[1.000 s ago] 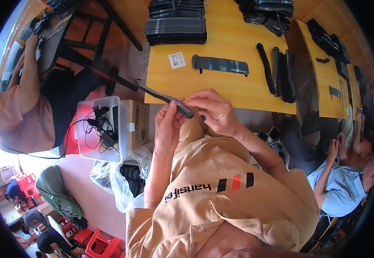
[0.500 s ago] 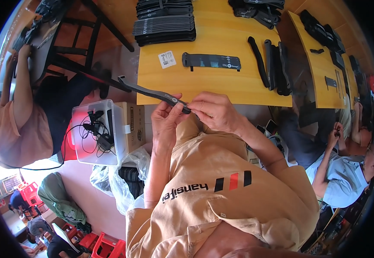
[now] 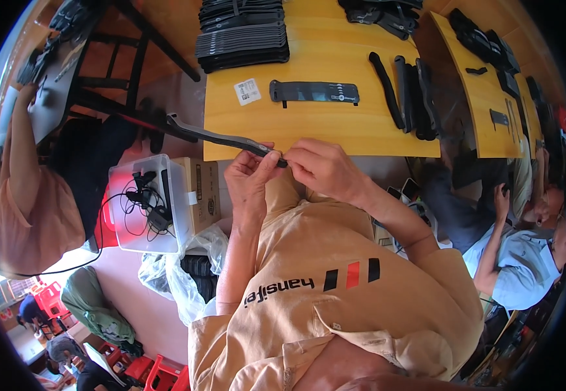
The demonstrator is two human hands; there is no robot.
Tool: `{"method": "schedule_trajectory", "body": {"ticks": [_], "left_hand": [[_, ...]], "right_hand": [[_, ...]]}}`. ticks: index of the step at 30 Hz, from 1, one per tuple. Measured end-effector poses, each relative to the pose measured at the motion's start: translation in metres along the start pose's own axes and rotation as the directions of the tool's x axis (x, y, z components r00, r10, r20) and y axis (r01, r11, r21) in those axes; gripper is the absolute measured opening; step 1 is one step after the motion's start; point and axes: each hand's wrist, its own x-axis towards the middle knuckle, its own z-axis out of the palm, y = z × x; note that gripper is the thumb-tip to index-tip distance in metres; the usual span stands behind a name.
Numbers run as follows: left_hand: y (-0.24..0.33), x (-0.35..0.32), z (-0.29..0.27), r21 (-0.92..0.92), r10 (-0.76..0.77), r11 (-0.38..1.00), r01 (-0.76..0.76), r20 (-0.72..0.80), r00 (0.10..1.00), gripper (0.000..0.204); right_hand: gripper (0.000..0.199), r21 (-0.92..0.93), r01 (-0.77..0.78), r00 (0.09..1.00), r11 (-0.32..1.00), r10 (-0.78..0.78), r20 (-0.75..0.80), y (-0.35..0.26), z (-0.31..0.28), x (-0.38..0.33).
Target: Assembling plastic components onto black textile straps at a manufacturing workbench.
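My left hand [image 3: 247,179] is closed on a long grey-and-black fabric strap [image 3: 214,137], gripping it close to its right end with the thumb on top. The strap's free length reaches up to the left, past the table's corner. At its near end, the fingers of my right hand [image 3: 325,171] are pinched together, and the exact spot they grip is partly hidden. Just beyond my hands, a wide dark strap [image 3: 315,92] with pale printing lies flat on the yellow table [image 3: 322,133]. A white printed label [image 3: 247,92] sits to its left.
A tall stack of folded straps [image 3: 244,45] stands at the far left of the table. Several narrow straps [image 3: 416,98] lie along its right side. Left of me are a clear plastic bin [image 3: 146,225] with cables and a cardboard box [image 3: 203,195]. Co-workers sit on both sides.
The view has shifted slightly, so the table and its straps appear a little further left. The held strap's free end sits slightly lower to the left; both hands keep their grip.
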Motion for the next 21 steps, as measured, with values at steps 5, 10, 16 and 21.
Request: {"method": "schedule_trajectory", "body": {"ticks": [5, 10, 16, 21], "left_hand": [[-0.001, 0.0, -0.001, 0.008, -0.025, 1.0, 0.025, -0.007, 1.0, 0.022], [-0.003, 0.0, 0.0, 0.039, 0.016, 0.999, -0.015, -0.031, 0.999, 0.022], [-0.001, 0.0, 0.003, 0.124, 0.065, 0.99, -0.063, -0.012, 0.998, 0.022], [-0.003, -0.001, 0.003, 0.09, 0.081, 0.993, -0.08, -0.009, 0.997, 0.021]], "right_hand": [[0.013, 0.219, -0.272, 0.962, 0.937, 0.262, 0.075, 0.002, 0.001, 0.002], [0.012, 0.038, -0.087, 0.995, 0.996, 0.085, 0.051, -0.002, 0.001, -0.001], [0.01, -0.203, -0.03, 0.997, 0.979, 0.044, 0.065, -0.008, 0.006, -0.005], [0.007, 0.024, -0.201, 0.978, 0.979, 0.202, -0.056, -0.003, 0.012, -0.003]]}}
